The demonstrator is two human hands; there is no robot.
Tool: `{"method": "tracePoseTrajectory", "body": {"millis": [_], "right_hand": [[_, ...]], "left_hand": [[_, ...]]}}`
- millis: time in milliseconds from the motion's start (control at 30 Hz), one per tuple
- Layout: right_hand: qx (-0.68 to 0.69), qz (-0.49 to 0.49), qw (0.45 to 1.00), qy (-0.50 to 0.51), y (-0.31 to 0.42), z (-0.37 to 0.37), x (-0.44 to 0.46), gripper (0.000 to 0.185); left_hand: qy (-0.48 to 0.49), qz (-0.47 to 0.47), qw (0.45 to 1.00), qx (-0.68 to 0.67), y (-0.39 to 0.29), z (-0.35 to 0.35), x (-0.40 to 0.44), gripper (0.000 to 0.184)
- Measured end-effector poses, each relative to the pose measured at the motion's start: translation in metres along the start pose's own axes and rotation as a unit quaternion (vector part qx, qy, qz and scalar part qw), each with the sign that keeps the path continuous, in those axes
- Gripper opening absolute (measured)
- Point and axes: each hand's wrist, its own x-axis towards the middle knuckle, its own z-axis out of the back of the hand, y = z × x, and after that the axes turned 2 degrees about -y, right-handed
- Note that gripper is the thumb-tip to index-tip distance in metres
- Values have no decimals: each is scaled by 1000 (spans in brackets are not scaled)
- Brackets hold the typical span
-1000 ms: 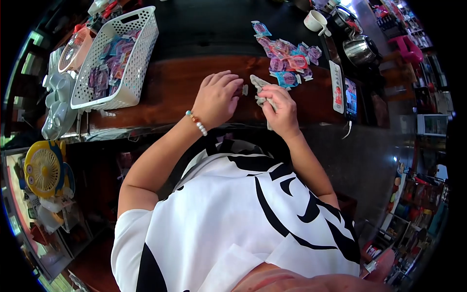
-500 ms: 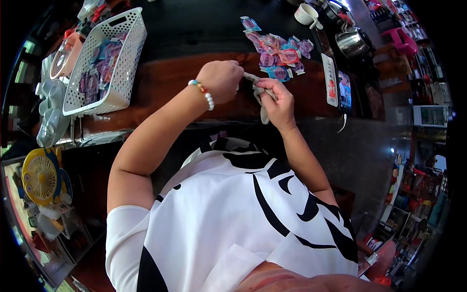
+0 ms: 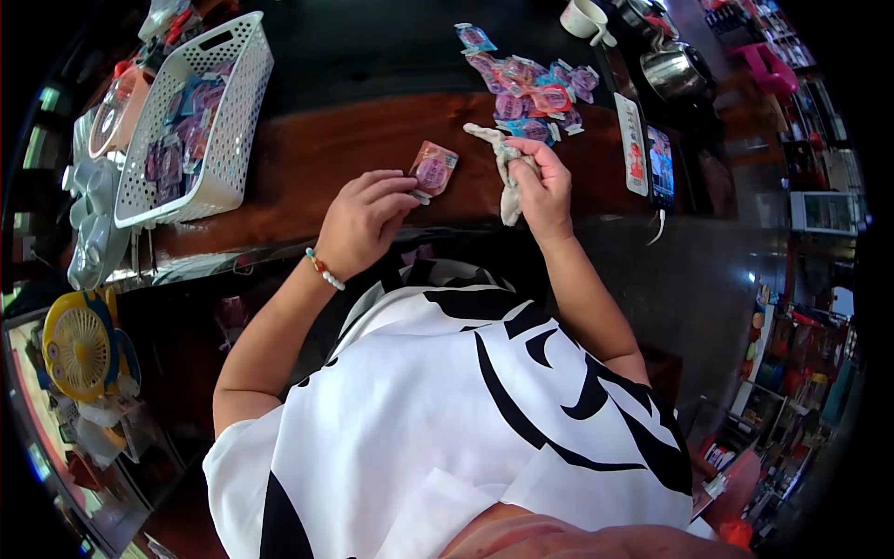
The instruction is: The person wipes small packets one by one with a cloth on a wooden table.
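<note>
My left hand (image 3: 365, 222), wearing a beaded bracelet, has its fingertips closed on the lower left edge of a small pink-orange packet (image 3: 435, 170). The packet shows a round purple print and is over the front part of the wooden table. To its right, my right hand (image 3: 544, 191) grips a crumpled greyish-white cloth (image 3: 508, 191), one end of which sticks out toward the upper left. Just beyond that hand lies a loose pile of similar packets (image 3: 521, 86) in purple, pink and blue.
At the left stands a white perforated basket (image 3: 244, 102) with more packets inside. Clear plastic trays (image 3: 93, 219) and a yellow fan (image 3: 78, 347) are farther left. On the right are a phone (image 3: 660, 168), a white strip (image 3: 630, 144), a white cup (image 3: 583, 20) and a metal kettle (image 3: 674, 73).
My left hand has moved down and left, away from the cloth, and the pink-orange packet now shows at its fingertips. My right hand still holds the cloth at nearly the same spot.
</note>
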Motion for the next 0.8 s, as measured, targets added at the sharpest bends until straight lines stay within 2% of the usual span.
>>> {"method": "tracePoseTrajectory", "body": {"millis": [67,133,167,267,333,467,567,733,800], "right_hand": [[-24,-1,1000,-2,3,-9,-2,19],[-93,112,988,42,9,-30,-7,20],[-198,221,951,89,23,-37,-10,23],[-291,358,867,190,22,-62,-13,20],[-304,368,860,180,10,-64,-5,21],[-344,322,875,108,1,-61,16,19],[-359,312,874,97,4,-68,18,17],[-325,347,858,192,19,-75,-10,17],[-317,333,863,209,19,-71,-19,23]], "left_hand": [[-11,11,1000,17,-4,-3,-10,19],[-22,20,999,33,-8,-4,-12,21],[-29,20,999,37,-10,-5,-10,21],[-46,18,998,47,-8,-9,-11,21],[-43,25,997,54,-8,-10,-11,20],[-58,23,997,46,-10,-10,-10,19],[-61,19,997,54,-10,-12,-10,18],[-83,30,996,10,-7,-12,-15,22],[-103,33,994,1,-9,-12,-14,21]]}}
